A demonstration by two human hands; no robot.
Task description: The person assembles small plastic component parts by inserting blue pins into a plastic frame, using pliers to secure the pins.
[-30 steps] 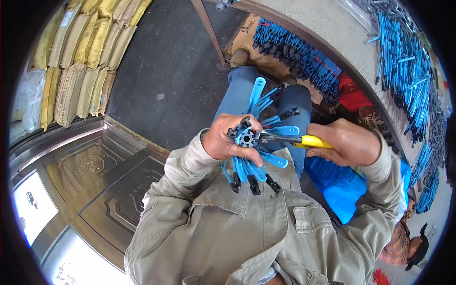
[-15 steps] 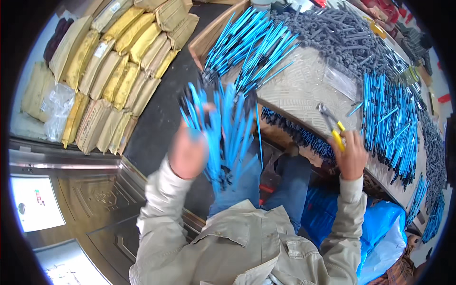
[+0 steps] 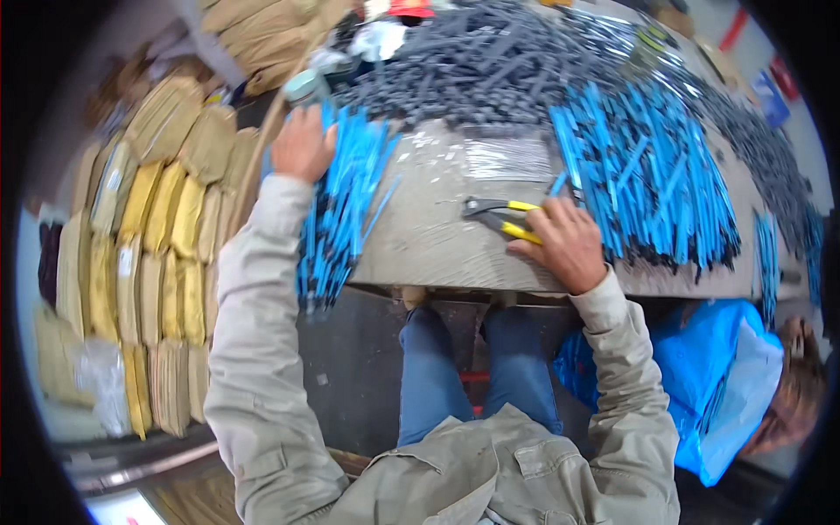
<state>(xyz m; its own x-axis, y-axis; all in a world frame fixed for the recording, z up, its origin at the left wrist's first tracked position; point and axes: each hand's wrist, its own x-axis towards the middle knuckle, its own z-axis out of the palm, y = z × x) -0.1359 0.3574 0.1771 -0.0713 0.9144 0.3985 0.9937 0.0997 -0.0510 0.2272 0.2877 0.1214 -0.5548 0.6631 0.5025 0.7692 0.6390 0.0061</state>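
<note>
My left hand (image 3: 302,147) lies at the far end of a pile of long, thin blue strips with black ends (image 3: 346,201), along the table's left edge. Its thumb stands apart from the fingers, and no bundle shows in it. In my right hand (image 3: 569,241) is a pair of pliers with yellow handles (image 3: 509,220), held over the front of the table (image 3: 420,245). Its grey jaws point left and its handles are spread. A larger heap of the same blue strips (image 3: 647,175) lies just right of that hand.
Dark grey plastic parts (image 3: 490,66) are heaped at the back. A clear bag of thin pieces (image 3: 507,160) lies mid-table. Beside the left hand stands a jar (image 3: 304,87). Brown and yellow packages (image 3: 157,219) are stacked at left. A blue sack (image 3: 700,376) sits below the table's right side.
My left hand has moved from above my lap to the left pile, and the bundle of blue strips has left it. The pliers have come lower over the table. The view has turned.
</note>
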